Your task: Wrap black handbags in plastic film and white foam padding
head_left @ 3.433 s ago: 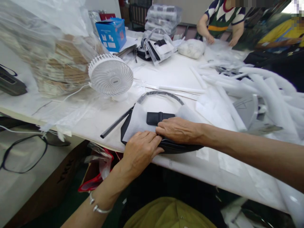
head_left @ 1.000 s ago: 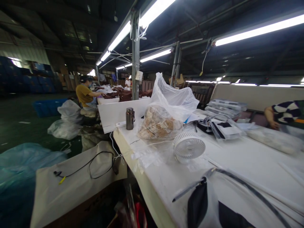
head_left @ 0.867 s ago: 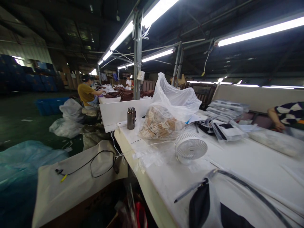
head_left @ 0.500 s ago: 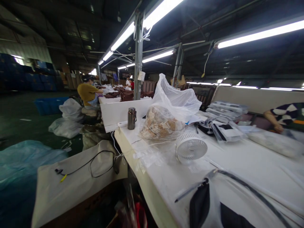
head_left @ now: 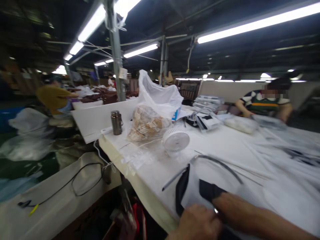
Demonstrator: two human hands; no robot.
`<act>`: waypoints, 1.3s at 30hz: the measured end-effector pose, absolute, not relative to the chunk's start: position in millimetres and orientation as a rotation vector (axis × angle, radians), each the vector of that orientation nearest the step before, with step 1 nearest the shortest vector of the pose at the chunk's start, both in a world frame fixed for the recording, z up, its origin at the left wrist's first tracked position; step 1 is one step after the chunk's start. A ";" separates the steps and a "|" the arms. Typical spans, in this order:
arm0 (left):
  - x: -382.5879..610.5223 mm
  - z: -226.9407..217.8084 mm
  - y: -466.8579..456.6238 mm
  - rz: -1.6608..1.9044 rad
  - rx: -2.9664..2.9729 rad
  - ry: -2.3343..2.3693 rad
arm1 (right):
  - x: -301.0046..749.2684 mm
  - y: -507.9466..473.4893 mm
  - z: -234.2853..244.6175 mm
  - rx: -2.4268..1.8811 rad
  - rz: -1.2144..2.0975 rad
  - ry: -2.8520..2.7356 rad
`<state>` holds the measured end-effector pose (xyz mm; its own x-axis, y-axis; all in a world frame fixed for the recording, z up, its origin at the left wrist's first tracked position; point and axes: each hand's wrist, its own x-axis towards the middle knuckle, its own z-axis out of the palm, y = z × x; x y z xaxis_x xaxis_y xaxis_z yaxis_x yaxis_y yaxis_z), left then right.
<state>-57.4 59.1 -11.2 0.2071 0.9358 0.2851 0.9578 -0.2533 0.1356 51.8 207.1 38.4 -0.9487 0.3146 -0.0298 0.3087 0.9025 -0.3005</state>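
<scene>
At the bottom of the view my left hand [head_left: 198,220] has its fingers curled on the near edge of a black-and-white piece [head_left: 191,186]. Close to its right, my right hand [head_left: 230,206] closes on the same piece at a black part. Both hands are blurred, and some fingertips are hidden. The piece has black panels, a whitish middle that looks thin or filmy, and a dark grey cord-like strip [head_left: 222,162] arching along its far side. It lies near the front edge of the white table [head_left: 155,176].
A small white fan [head_left: 176,140], a clear bag of tan scraps [head_left: 150,125] and a metal flask [head_left: 116,122] stand farther back. Wrapped flat packs [head_left: 207,120] lie at the far side. A co-worker [head_left: 266,101] sits opposite. A black cable [head_left: 75,180] lies at left.
The view has swung right, so things on the table appear farther left. My two hands have come into view and taken hold of the black-and-white piece. More of the co-worker opposite shows.
</scene>
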 end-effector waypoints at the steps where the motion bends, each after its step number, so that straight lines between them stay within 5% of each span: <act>1: -55.0 -7.4 57.4 -0.546 -2.349 -1.833 | 56.0 205.1 46.9 -0.532 0.405 -3.179; 6: -58.6 38.9 54.9 -0.713 -2.275 -1.863 | 82.4 210.8 103.9 -0.710 0.386 -3.089; 11: -86.8 90.2 77.3 -0.390 -2.151 -2.139 | 124.5 216.4 111.3 -0.800 0.324 -2.985; 16: -122.7 81.8 101.3 -0.032 -2.220 -2.325 | 144.6 210.1 72.5 -0.948 0.551 -2.978; 22: -128.2 68.9 101.5 -0.055 -2.096 -2.534 | 151.9 218.7 63.3 -1.087 0.894 -2.614; 27: -162.0 74.5 103.0 -0.374 -1.698 -2.784 | 156.8 264.8 73.4 -1.292 1.044 -2.208; 32: -184.2 66.2 111.9 -1.018 -1.914 -3.024 | 156.1 291.6 58.8 -1.598 1.378 -2.122; 39: -164.7 55.1 111.4 -1.915 -1.850 -3.073 | 154.5 281.5 31.8 -1.237 1.795 -1.900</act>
